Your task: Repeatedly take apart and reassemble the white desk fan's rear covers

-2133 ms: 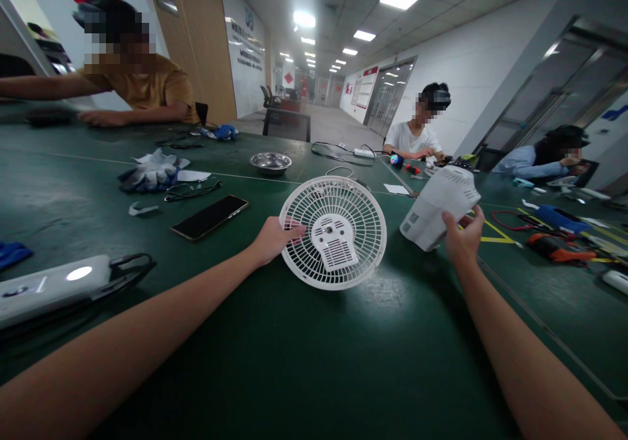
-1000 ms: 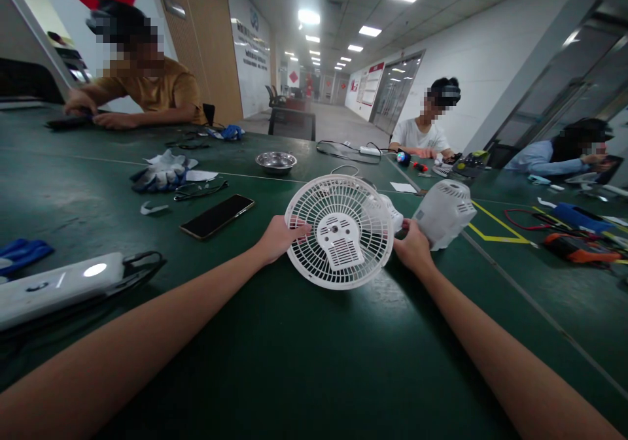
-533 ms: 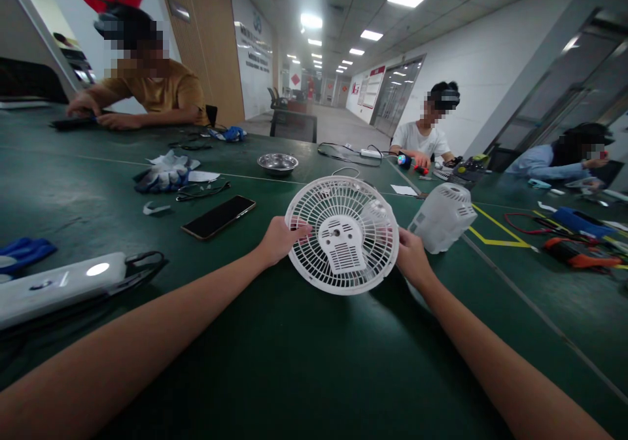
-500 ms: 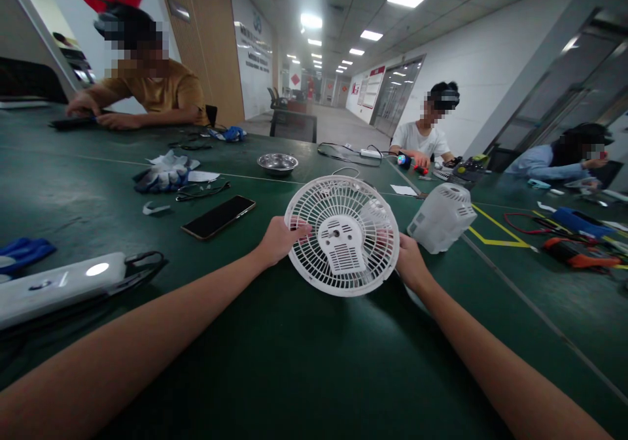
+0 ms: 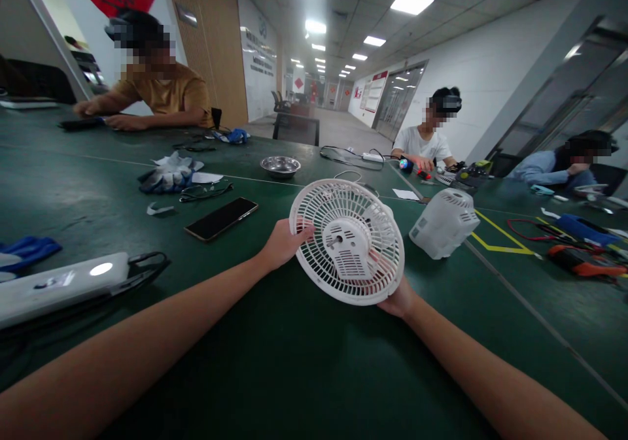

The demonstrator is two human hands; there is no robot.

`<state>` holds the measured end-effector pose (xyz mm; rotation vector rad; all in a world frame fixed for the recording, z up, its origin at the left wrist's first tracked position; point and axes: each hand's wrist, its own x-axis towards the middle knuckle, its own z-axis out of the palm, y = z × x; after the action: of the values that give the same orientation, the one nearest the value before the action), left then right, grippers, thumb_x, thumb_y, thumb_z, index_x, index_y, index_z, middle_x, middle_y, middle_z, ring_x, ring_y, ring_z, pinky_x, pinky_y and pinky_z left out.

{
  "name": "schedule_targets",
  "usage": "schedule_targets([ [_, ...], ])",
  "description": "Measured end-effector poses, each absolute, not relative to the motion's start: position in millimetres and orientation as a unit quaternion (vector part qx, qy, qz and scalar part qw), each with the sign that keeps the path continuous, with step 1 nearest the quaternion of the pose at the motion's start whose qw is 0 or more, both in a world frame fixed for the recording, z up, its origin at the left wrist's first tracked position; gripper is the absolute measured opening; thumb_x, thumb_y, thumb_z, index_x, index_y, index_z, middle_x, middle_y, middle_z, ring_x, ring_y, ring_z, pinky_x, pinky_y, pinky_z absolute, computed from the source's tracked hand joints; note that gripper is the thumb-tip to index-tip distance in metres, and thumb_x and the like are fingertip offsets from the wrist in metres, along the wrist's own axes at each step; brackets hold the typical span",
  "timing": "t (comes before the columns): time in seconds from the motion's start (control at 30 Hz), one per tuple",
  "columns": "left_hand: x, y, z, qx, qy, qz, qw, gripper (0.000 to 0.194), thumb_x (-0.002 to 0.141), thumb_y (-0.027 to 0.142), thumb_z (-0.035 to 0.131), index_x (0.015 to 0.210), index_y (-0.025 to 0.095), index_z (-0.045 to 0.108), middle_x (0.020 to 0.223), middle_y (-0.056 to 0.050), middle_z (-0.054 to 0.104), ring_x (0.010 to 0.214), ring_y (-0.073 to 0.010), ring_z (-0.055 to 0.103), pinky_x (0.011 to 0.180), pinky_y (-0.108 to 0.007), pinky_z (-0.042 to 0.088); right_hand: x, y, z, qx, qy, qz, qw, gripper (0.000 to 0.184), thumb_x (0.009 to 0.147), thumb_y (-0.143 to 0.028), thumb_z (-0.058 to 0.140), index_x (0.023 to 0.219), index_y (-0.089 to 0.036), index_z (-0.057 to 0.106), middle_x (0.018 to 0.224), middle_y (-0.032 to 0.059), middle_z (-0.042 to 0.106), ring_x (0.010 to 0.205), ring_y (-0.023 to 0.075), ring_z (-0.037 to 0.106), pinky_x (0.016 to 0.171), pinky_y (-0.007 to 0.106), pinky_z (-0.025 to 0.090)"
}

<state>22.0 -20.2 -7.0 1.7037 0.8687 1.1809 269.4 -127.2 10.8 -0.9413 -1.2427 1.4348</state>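
A round white fan grille with a solid slotted hub is held up over the green table, tilted. At its left rim my left hand is closed, thumb across the front. My right hand supports the grille from behind at the lower right; its fingers show only faintly through the slats, so how they grip is partly hidden. Just right of the grille stands a translucent white plastic housing. A black phone lies to the left of my left hand.
Beyond the grille sits a metal bowl. Work gloves lie at the left, behind a white power device with a cable. An orange multimeter is at the right. Three people sit around the table.
The fan grille has tilted and shifted slightly right and down. My right hand has slid from its right edge to underneath and behind the lower right.
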Motion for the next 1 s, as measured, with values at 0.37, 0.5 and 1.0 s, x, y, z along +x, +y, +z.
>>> schedule_targets([
  [0.37,22.2,2.4,-21.8,0.497,0.245,0.488,0.674,0.067,0.094,0.074,0.047,0.103,0.013,0.071,0.095,-0.013,0.075,0.086,-0.0256,0.071,0.08,-0.037,0.053,290.6,-117.1,13.6,-0.476,-0.556,0.307,0.608,0.072,0.08,-0.05,0.078,0.142,-0.029,0.049,0.128,0.0097,0.068,0.108,0.0295,0.069,0.095,0.05,0.057],
  [0.5,19.9,-3.8,-14.5,0.452,0.197,0.475,0.729,0.065,0.094,0.07,0.052,0.104,0.01,0.074,0.101,-0.017,0.077,0.101,-0.0312,0.072,0.092,-0.042,0.053,297.7,-117.3,10.4,-0.533,-0.64,0.183,0.522,0.089,0.074,-0.051,0.083,0.147,-0.025,0.04,0.11,0.0086,0.069,0.092,0.0272,0.069,0.086,0.049,0.059],
  [1.0,24.2,2.8,-13.0,0.423,0.342,0.413,0.731,0.013,0.095,0.016,0.065,0.094,0.01,0.075,0.088,-0.013,0.078,0.076,-0.0176,0.075,0.074,-0.028,0.062,325.2,-93.5,8.6,-0.559,-0.658,0.042,0.503,0.046,0.09,-0.044,0.064,0.131,-0.023,0.059,0.115,0.0108,0.065,0.103,0.0284,0.062,0.092,0.046,0.052],
])
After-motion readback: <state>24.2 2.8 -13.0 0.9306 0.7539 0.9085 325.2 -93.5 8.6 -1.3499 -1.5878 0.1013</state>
